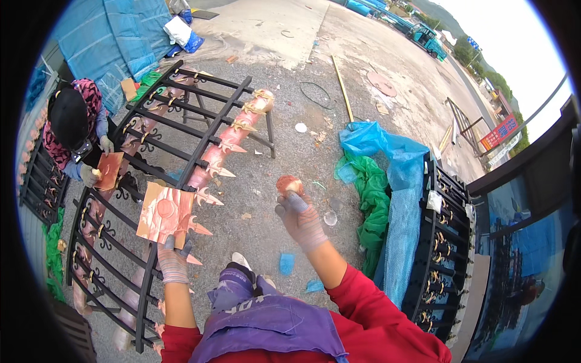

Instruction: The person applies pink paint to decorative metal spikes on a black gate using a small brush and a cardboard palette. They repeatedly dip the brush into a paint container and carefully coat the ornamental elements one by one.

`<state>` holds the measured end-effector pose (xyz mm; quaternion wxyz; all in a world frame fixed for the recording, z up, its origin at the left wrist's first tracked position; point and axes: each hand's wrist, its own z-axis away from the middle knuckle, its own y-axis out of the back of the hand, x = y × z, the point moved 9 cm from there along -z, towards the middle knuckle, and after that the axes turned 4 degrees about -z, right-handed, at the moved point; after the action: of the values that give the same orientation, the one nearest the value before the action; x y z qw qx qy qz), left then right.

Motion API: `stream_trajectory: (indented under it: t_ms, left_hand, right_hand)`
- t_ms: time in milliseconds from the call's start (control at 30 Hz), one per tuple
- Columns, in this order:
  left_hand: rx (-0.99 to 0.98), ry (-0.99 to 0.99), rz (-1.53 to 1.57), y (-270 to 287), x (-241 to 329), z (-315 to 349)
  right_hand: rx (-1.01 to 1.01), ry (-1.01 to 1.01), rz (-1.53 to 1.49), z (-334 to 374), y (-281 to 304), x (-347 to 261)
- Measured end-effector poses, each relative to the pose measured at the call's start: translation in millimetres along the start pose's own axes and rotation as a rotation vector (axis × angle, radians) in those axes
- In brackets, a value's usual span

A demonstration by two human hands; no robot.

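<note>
Purple apron (272, 327) and red sleeves (375, 305) fill the bottom of the frame. Just above, left of centre, the left hand (174, 263) holds a square board (164, 212) smeared with copper colour; its thumb presses on the lower edge, and the fingers underneath are mostly hidden. Near the centre, the right hand (301, 221) has its fingertips drawn together around a small rust-coloured pad (290, 185), held up clear of the board and everything else.

At left, the black railing (211, 138) lies across pink-wrapped supports (200, 173). Its spikes (223, 172) are coppery and gold shows at several joints, while its curled scrolls (151, 144) look largely black. From that, the colouring seems well along on the spikes; whether the scrolls count as left over, I cannot tell. Another railing (144, 296) at lower left also shows gold touches. At far left, a co-worker (72, 121) in gloves holds a similar coppery card (109, 171).

On the right, blue netting (402, 230) and green netting (372, 209) lie beside stacked railings (445, 260) bearing gold details. Farther off are a yellowish pole (342, 91) on the ground and, upper right, a teal truck (425, 40).
</note>
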<state>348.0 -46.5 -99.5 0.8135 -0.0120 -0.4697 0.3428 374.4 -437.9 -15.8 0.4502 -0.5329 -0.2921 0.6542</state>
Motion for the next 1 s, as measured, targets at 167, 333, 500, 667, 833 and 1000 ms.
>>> stream_trajectory:
  t_ms: [167, 333, 500, 667, 833, 1000]
  left_hand:
    - [0.054, -0.027, 0.031, -43, -3, -48]
    - [0.041, -0.062, -0.003, -113, -9, -112]
    - [-0.047, -0.209, -0.17, -151, -38, -185]
    - [0.027, -0.007, 0.117, -242, -7, -188]
    - [0.194, -0.096, 0.178, -262, -23, -211]
    - [0.331, -0.07, 0.234, -277, -32, -225]
  right_hand:
    - [-0.038, -0.16, 0.031, -96, -33, 36]
    - [-0.053, -0.316, 0.047, -177, -16, 41]
    - [-0.083, -0.365, 0.161, -250, -29, 49]
    - [-0.193, -0.512, 0.188, -325, -48, 66]
    - [-0.231, -0.703, 0.297, -387, -64, 85]
    - [-0.286, -0.769, 0.49, -439, -33, 94]
